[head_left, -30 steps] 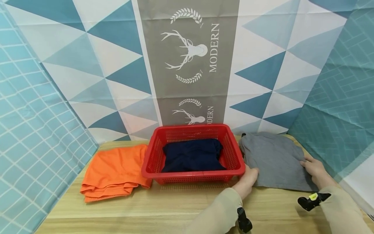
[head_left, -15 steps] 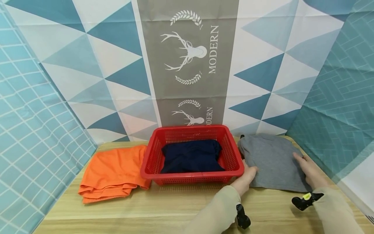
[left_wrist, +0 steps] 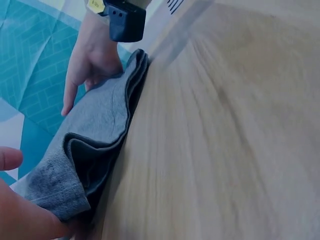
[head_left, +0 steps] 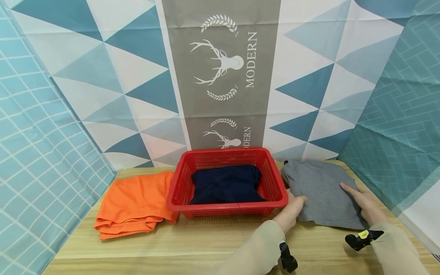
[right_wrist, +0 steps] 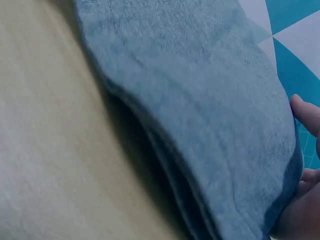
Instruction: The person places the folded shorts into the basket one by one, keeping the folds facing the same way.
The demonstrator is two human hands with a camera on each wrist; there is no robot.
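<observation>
A folded grey garment (head_left: 321, 193) lies on the table to the right of the red basket. My left hand (head_left: 292, 210) holds its left edge, close to the basket's front corner; the thumb is above the cloth and the other fingers are mostly hidden. At the opposite edge, my right hand (head_left: 364, 204) holds the garment, its thumb over the top and other fingers out of sight. In the left wrist view, the garment's front edge (left_wrist: 75, 142) bulges into a fold between the hands. The right wrist view shows layered cloth (right_wrist: 210, 110) with a dark gap along its border.
The red plastic basket (head_left: 227, 206) stands against the patterned backdrop (head_left: 220, 107). Inside it is a folded navy garment (head_left: 227, 185). To its left lies a folded orange garment (head_left: 137, 202), touching or nearly touching the basket. All rest on a wooden table (head_left: 165, 254).
My right hand has shifted left, further in over the grey garment, whose right edge has come inward with it. The left hand stays at the left edge.
</observation>
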